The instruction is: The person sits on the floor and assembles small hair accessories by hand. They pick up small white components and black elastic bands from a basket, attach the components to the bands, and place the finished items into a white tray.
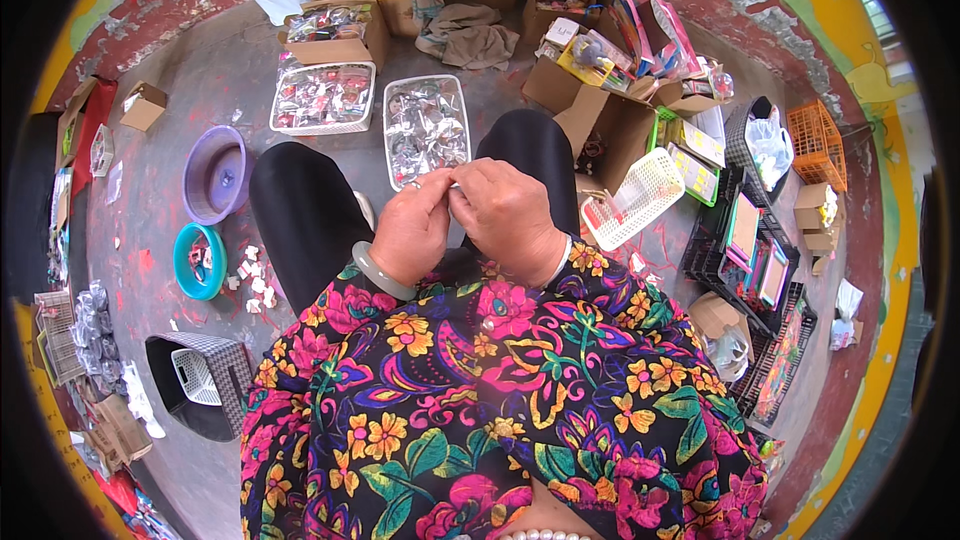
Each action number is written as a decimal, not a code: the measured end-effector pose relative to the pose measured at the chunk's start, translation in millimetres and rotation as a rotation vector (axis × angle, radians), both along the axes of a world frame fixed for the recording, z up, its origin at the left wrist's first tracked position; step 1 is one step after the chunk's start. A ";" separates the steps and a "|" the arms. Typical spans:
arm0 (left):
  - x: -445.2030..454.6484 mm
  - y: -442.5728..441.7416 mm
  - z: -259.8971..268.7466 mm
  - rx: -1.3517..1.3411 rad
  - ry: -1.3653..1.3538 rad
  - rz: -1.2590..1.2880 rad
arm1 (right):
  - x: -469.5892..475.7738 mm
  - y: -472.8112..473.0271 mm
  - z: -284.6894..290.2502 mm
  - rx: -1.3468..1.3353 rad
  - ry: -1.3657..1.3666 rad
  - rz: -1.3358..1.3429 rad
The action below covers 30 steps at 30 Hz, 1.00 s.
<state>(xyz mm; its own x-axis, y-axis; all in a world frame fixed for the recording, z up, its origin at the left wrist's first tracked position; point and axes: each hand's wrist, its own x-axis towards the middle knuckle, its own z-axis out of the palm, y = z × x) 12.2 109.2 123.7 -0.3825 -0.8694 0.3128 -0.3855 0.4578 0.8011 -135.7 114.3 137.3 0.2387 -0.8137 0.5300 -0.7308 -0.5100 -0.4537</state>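
Observation:
My left hand (411,229), with a pale bangle on its wrist, meets my right hand (506,217) at the fingertips, between my knees. The fingers of both are curled and pinched together. Whatever may lie between them is hidden or too small to make out. Just beyond the fingertips, a white plastic basket (389,116) holds many small clear-wrapped pieces. Another white basket (373,101) of similar wrapped pieces stands to its left. To the right of my right knee, a tilted cream plastic basket (660,199) contains a few red and brown bits.
On the left floor are a purple basin (196,180), a teal basin (180,270), scattered white pieces (255,277) and a grey-patterned bin (229,375). An open cardboard box (622,120), black crates (709,247) and an orange crate (817,142) stand at right. Filled boxes (382,37) line the back.

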 end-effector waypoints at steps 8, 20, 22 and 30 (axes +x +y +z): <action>-0.4 0.4 1.2 -0.011 -0.037 0.004 | 2.4 -1.0 -4.1 -0.101 0.034 -0.010; 4.6 0.4 -8.4 0.378 0.386 -0.042 | -10.4 -4.1 -0.3 0.379 -0.555 -0.006; 4.3 0.9 -2.3 0.566 0.540 -0.029 | -22.2 -7.9 0.0 0.623 -0.750 0.027; 2.6 -2.9 10.3 0.887 0.872 -0.044 | -78.6 5.0 -7.0 0.880 -1.269 0.011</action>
